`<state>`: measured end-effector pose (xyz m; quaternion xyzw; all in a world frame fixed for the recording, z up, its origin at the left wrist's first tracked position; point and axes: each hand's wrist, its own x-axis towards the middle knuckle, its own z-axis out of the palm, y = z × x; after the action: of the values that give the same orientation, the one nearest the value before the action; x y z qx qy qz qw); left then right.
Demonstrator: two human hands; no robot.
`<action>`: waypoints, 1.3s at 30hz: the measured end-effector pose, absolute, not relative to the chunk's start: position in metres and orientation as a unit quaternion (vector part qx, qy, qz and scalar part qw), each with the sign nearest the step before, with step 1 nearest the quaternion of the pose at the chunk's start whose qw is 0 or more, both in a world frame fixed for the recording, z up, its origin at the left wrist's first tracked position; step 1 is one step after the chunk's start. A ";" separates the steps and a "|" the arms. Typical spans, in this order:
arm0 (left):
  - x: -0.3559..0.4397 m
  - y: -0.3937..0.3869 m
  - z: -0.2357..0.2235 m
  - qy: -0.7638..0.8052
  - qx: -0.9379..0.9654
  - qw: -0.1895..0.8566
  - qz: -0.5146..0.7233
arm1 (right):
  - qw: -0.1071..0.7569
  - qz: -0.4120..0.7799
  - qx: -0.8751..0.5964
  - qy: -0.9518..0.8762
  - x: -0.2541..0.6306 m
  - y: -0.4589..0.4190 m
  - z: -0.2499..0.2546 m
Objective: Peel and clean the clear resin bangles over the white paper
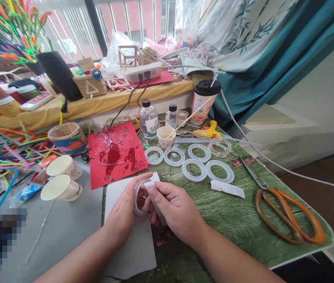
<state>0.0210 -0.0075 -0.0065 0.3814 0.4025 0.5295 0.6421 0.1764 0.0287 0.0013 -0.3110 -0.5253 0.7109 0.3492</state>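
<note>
My left hand [122, 212] grips a translucent ring-shaped mould [137, 198], tilted on its edge. A small white strip [149, 184], paper or tape, is pinched in my right hand [177, 210] at the ring's upper rim. Some of my right fingers reach behind the ring and are partly hidden. Both hands are above a white sheet [131, 247]. Beyond them several similar ring moulds [194, 169] lie flat on the green table mat [228, 232]. Another white strip [227, 189] rests in front of these.
Large orange-handled scissors [287, 216] lie at the right. A wet red sheet [116, 155] and two paper cups [62, 188] are on the left. Farther back stand a cup with a stick [166, 135], clear bottles [148, 120], a lidded drink cup [204, 102] and a yellow glue gun [210, 130].
</note>
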 end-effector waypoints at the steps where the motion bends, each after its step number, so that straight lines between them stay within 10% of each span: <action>1: 0.020 -0.006 -0.008 0.404 0.368 0.646 0.533 | 0.348 0.715 -0.317 -0.517 0.176 0.029 0.001; 18: 0.014 -0.017 -0.002 0.551 0.595 0.396 0.431 | 0.337 0.565 -0.359 -0.663 0.174 0.020 -0.001; 28: 0.016 -0.017 -0.005 0.555 0.573 0.422 0.431 | 0.338 0.315 -0.255 -0.849 0.184 0.021 0.000; 39: 0.017 -0.013 -0.003 0.589 0.522 0.413 0.457 | 0.305 0.311 -0.246 -0.866 0.182 0.023 -0.001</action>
<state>0.0175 -0.0128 -0.0027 0.5223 0.5894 0.4572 0.4133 0.1820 0.0225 -0.0007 -0.2459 -0.8658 0.3111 0.3053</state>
